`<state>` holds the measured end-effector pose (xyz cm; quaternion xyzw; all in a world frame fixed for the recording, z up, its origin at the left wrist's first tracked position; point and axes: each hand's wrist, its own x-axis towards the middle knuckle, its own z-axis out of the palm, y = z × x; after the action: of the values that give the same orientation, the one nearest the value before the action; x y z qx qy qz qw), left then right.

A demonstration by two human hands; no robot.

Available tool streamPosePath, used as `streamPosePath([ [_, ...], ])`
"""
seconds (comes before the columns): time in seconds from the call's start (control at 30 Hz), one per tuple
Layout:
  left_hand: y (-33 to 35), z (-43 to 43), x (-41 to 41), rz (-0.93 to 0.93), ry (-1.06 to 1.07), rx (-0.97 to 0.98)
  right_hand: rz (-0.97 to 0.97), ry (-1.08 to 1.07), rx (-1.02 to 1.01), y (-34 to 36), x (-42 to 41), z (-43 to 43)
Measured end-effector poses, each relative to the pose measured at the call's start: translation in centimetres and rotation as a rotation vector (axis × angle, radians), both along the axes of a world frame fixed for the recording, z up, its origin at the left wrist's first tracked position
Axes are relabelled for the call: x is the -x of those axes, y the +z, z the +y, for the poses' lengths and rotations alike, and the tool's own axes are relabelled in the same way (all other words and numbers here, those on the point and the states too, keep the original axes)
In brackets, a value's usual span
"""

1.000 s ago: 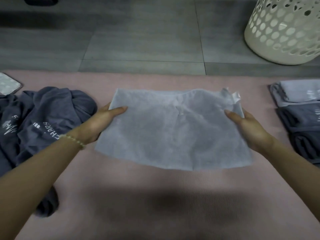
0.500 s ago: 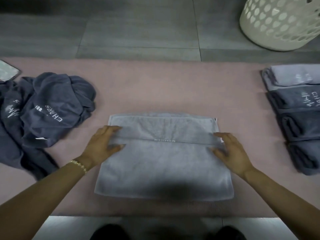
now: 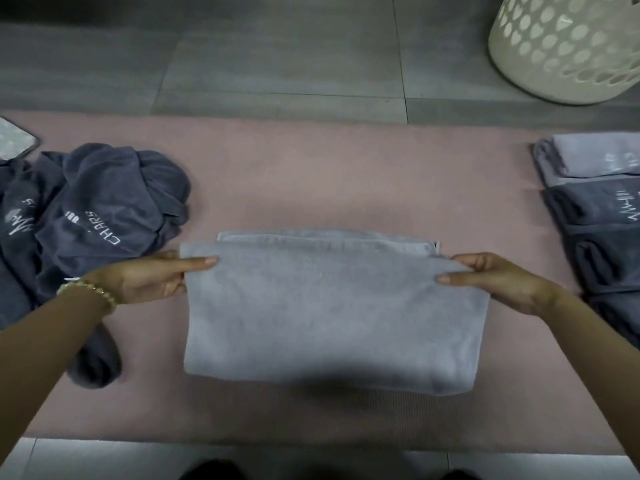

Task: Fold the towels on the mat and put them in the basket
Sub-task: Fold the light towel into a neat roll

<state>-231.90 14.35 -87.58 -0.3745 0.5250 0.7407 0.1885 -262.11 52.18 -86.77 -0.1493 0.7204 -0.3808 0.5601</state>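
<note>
Moved since half a second ago: light grey towel [image 3: 332, 313], near half now drawn up over its far fold, lying midway along the pink mat [image 3: 311, 181]. Holding it: left hand [image 3: 149, 278] and right hand [image 3: 498, 282], each pinching one far corner of the top layer. Crumpled dark grey towels [image 3: 104, 209], mat's left; folded towels [image 3: 602, 209] stacked, mat's right. White perforated basket [image 3: 568, 46] on tiled floor [image 3: 277, 57] beyond.

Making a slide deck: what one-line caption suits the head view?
Left hand and right hand pinch the side edges of a half-folded light grey towel on a pink mat.
</note>
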Motion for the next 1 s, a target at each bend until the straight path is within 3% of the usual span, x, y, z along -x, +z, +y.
streamPosePath([
  [0.23, -3.6, -0.3, 4.6, -0.081, 0.328, 0.29, 0.261, -0.292, -0.002, -3.1, 2.3, -3.5],
  [0.5, -5.6, 0.5, 5.2, -0.224, 0.309, 0.53, 0.349, -0.51, -0.157, -5.8, 1.3, -4.8],
  [0.6, -4.8, 1.4, 2.9, -0.269, 0.185, 0.49, 0.363, -0.365, -0.234, -4.8, -0.5, -3.1],
  [0.77, -4.0, 3.7, -2.5, -0.255, -0.193, 0.314, 0.132, -0.185, -0.339, -4.5, -4.5, 1.4],
  [1.0, -3.8, 6.2, -4.5, -0.095, -0.009, 0.333, 0.065, -0.414, -0.223, -4.7, -7.4, 3.8],
])
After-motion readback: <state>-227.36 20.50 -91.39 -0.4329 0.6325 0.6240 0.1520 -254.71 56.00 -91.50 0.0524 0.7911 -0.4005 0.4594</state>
